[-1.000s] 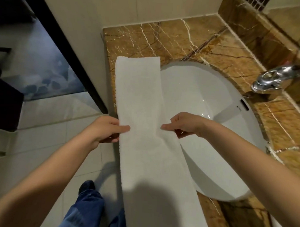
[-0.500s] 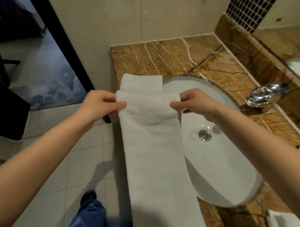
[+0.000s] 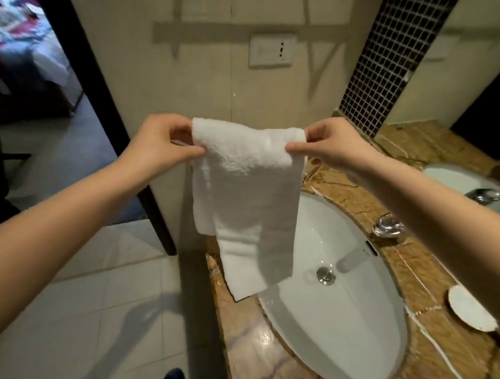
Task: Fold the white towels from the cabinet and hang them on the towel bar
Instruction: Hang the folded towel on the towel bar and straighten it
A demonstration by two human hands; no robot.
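A white towel (image 3: 244, 194), folded into a narrow strip and doubled over, hangs in the air in front of the beige wall. My left hand (image 3: 157, 143) pinches its top left corner. My right hand (image 3: 329, 145) pinches the top right corner. The two layers hang down, and the lower end reaches the brown marble counter (image 3: 249, 348) at the left rim of the sink (image 3: 337, 320). No towel bar is in view; only a bar-shaped shadow lies across the wall above.
A chrome faucet (image 3: 387, 226) stands behind the basin, and a white dish (image 3: 470, 309) lies on the counter at right. A wall socket plate (image 3: 272, 52) is above the towel. A dark door frame (image 3: 110, 108) opens to another room on the left. A mirror is at far right.
Both hands have lifted the towel off the counter and raised it to wall height, folded in half over my fingers. The view has tilted upward.
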